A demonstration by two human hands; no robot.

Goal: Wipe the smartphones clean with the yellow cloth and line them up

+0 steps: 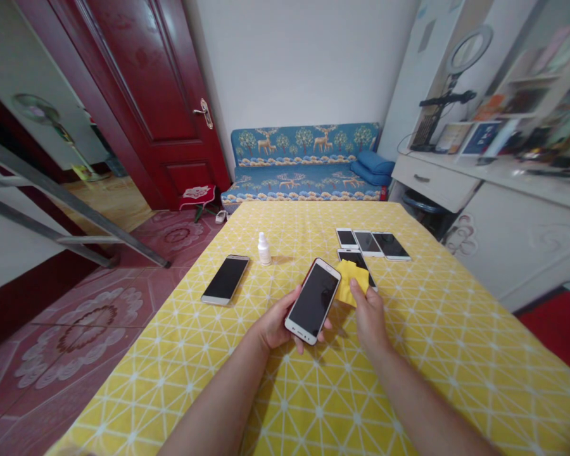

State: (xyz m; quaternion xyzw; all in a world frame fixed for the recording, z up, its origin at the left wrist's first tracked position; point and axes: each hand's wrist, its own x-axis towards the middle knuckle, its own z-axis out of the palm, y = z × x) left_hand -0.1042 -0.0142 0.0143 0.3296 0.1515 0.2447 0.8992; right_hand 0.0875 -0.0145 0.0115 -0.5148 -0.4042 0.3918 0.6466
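Observation:
A white-fronted smartphone [313, 301] with a dark screen and a reddish back edge rests in my left hand [280, 320], tilted, its screen facing up towards me. The fingers of that hand curl beneath it and show past its lower right side. My right hand [371, 316] pinches a folded yellow cloth [350, 282], held just right of the phone's upper edge. Behind the cloth lies another white phone [356, 258], partly covered from view. A small white bottle [264, 249] with a narrow top stands upright beyond my left hand.
Left of the bottle lies a gold-edged phone [225, 279]. Farther back on the right, several phones lie side by side, the rightmost a white one [392, 246]. A yellow patterned tablecloth [285, 405] covers the table. Beyond it stand a blue sofa [299, 180] and a white desk [513, 221].

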